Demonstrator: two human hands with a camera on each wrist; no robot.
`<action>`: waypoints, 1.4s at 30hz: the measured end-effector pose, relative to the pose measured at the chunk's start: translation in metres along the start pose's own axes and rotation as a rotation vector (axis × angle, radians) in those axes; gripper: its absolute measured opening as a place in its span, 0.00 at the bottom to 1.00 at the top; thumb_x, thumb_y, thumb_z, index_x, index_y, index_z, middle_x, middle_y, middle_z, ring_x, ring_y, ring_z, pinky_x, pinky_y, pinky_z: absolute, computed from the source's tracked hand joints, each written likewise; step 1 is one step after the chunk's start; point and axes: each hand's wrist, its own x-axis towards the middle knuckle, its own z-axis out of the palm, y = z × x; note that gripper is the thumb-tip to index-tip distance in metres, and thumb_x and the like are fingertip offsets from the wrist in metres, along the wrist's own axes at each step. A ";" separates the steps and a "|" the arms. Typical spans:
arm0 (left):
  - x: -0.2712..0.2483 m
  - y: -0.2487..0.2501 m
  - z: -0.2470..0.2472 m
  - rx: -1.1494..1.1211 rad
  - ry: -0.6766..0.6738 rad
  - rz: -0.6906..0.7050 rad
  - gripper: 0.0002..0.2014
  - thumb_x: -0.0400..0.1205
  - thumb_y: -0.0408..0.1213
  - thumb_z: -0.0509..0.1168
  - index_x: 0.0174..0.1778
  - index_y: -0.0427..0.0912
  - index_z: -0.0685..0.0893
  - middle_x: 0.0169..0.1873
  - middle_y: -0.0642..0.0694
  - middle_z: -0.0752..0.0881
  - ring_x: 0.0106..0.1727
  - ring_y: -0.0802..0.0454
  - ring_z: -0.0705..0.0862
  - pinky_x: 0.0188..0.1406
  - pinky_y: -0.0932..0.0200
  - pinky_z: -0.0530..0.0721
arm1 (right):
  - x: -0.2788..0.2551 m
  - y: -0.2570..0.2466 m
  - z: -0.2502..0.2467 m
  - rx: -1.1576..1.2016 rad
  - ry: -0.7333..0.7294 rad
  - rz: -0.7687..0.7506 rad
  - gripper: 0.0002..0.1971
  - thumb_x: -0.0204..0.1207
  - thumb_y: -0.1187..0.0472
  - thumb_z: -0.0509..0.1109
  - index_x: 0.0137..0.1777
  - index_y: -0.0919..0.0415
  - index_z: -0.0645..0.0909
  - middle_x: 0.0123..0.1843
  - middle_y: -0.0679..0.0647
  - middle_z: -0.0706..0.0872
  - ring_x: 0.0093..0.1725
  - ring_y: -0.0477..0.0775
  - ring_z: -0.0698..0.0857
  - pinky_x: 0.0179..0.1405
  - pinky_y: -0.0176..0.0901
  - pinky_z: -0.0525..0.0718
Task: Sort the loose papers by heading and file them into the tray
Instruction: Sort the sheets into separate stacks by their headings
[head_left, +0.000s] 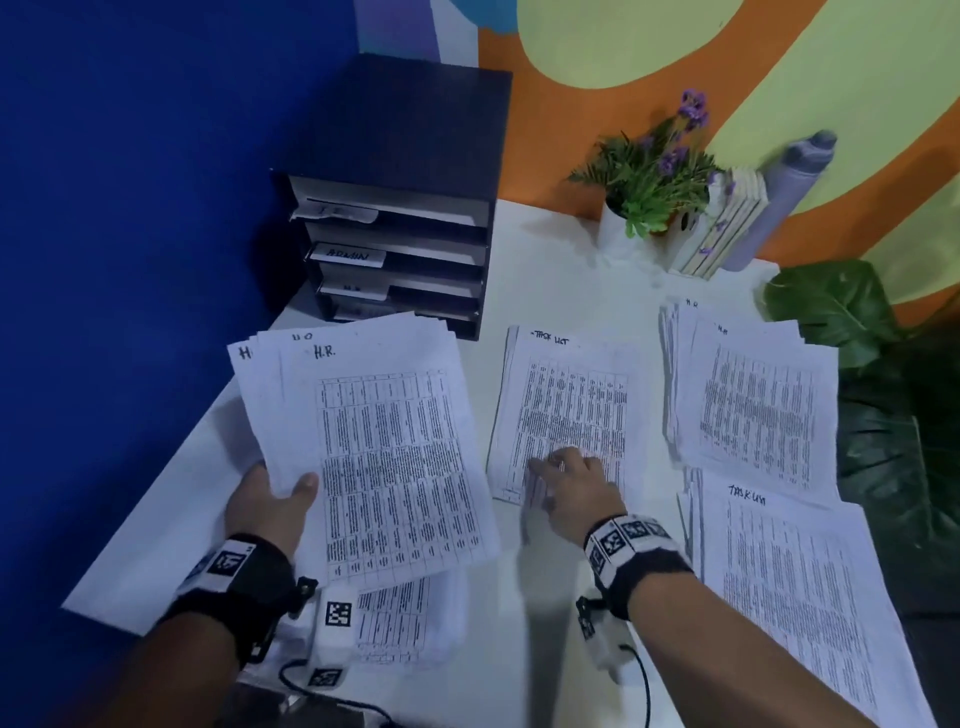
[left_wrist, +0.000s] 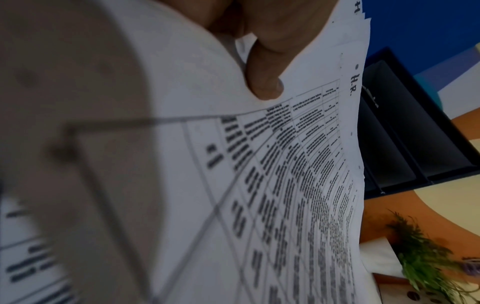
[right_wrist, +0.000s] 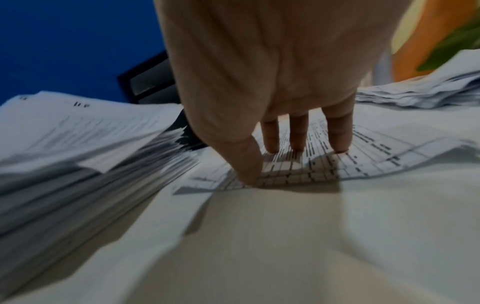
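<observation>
H.R. papers (head_left: 384, 447) at frame left sit pinched in my left hand (head_left: 270, 506), while my right hand (head_left: 571, 483) presses flat fingers on center task-list sheet (head_left: 566, 405).

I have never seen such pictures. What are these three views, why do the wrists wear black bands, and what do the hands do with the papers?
There is no machine here: a person works with bare hands. The bands carry small cameras. The large picture comes from a camera on the head; the other two look along each hand.

The left hand holds a fanned stack headed H.R., thumb on top. The right hand presses its fingertips on a sheet headed task list, which lies on the white table. More paper piles lie to the right. The dark filing tray stands at the back.
</observation>
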 end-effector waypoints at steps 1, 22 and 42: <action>-0.002 0.002 0.002 -0.006 -0.005 0.004 0.12 0.81 0.37 0.70 0.59 0.39 0.81 0.50 0.41 0.86 0.49 0.45 0.82 0.55 0.53 0.77 | 0.006 0.001 -0.002 0.002 -0.007 0.009 0.30 0.78 0.59 0.62 0.79 0.39 0.62 0.78 0.51 0.63 0.73 0.60 0.65 0.66 0.61 0.78; -0.016 0.022 0.035 -0.067 -0.140 0.007 0.13 0.76 0.45 0.75 0.53 0.48 0.83 0.44 0.50 0.89 0.47 0.47 0.87 0.54 0.51 0.84 | 0.010 -0.031 -0.038 1.337 -0.040 0.174 0.26 0.74 0.49 0.76 0.70 0.54 0.74 0.63 0.50 0.85 0.62 0.54 0.84 0.70 0.60 0.79; -0.033 0.036 0.057 0.050 -0.258 0.164 0.07 0.77 0.55 0.66 0.41 0.57 0.83 0.42 0.59 0.88 0.47 0.47 0.87 0.58 0.44 0.84 | -0.066 0.028 -0.017 1.452 0.380 0.441 0.08 0.77 0.67 0.73 0.56 0.61 0.84 0.48 0.54 0.90 0.46 0.55 0.86 0.52 0.48 0.86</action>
